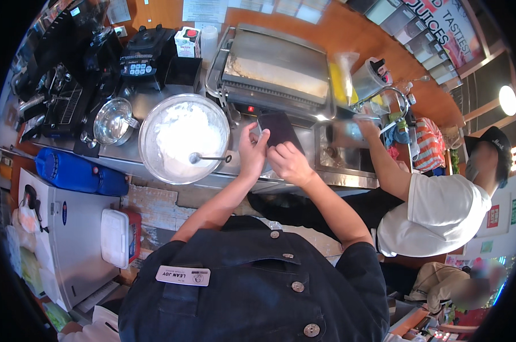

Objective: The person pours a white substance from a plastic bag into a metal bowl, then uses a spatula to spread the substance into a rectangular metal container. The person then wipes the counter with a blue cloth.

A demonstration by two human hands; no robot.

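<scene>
Over the counter's front edge my hands are together at a flat, dark, rectangular phone (279,130). My left hand (252,153) grips its left side, thumb up along the edge. The fingers of my right hand (290,163) are closed against its lower part; whether they pinch it or just touch it is hard to see. Left of my hands stands a large clear bowl (146,137) of white powder. A ladle (211,158) with a dark handle rests in the powder, its hooked end over the bowl's right rim.
A contact grill (275,62) with its lid down is behind my hands. To the right, a co-worker (434,208) in a white top reaches over the sink (343,176). A steel bowl (113,121), a blender base (144,60) and a blue jerrycan (78,171) are on the left.
</scene>
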